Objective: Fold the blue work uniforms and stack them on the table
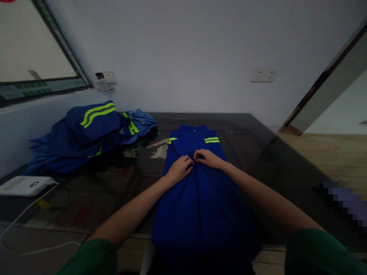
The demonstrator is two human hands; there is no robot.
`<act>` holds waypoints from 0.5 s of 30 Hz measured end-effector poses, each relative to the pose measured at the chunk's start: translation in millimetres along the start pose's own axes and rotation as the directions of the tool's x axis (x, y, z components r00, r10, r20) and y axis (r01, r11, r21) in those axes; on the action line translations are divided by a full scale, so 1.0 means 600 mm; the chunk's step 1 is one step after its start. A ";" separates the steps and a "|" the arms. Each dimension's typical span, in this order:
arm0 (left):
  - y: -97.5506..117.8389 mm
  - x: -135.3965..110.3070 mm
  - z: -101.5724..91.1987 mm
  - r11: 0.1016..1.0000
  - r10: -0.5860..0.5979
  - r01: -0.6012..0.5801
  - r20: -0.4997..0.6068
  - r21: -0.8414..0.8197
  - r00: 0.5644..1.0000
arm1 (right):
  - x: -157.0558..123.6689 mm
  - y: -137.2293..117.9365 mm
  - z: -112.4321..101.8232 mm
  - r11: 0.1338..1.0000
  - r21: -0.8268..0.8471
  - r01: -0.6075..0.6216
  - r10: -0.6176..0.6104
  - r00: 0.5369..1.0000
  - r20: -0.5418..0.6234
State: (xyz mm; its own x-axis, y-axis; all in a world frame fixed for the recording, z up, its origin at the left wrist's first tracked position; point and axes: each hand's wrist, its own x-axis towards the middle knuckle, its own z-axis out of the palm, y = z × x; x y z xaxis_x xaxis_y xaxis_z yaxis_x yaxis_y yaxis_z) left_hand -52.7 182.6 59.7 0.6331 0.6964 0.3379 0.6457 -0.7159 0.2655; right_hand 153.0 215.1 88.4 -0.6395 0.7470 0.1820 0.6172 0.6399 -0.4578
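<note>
A blue work jacket (pixel 218 202) with yellow-green stripes lies front up on the dark table, collar toward the wall and lower end hanging over the near edge. Both of my hands meet at its front opening, around mid-chest. My left hand (pixel 181 168) has its fingers curled and pinching the cloth at the left side of the opening. Opposite it, my right hand (pixel 210 158) pinches the other edge between thumb and forefinger. Any fastener between the fingertips is too small to make out.
A heap of blue garments (pixel 83 133) with yellow-green stripes lies at the left. In front of it are a white device (pixel 25 186) and its cable (pixel 21 217). The dark table (pixel 275 175) meets the wall, where sockets (pixel 264 75) are fixed. A blurred object (pixel 348 202) is at the right.
</note>
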 end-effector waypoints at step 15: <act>-0.004 0.005 -0.002 0.998 0.059 -0.058 0.021 -0.028 0.998 | 0.001 0.020 0.034 0.986 0.132 -0.100 0.119 0.982 -0.147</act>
State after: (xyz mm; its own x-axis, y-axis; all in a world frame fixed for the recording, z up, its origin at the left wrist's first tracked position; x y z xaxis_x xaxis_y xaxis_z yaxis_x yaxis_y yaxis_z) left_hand -52.7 186.6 61.1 0.6788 0.6540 0.3339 0.5958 -0.7563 0.2702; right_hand 150.6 219.6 65.0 -0.4871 0.8361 0.2522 0.6118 0.5328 -0.5846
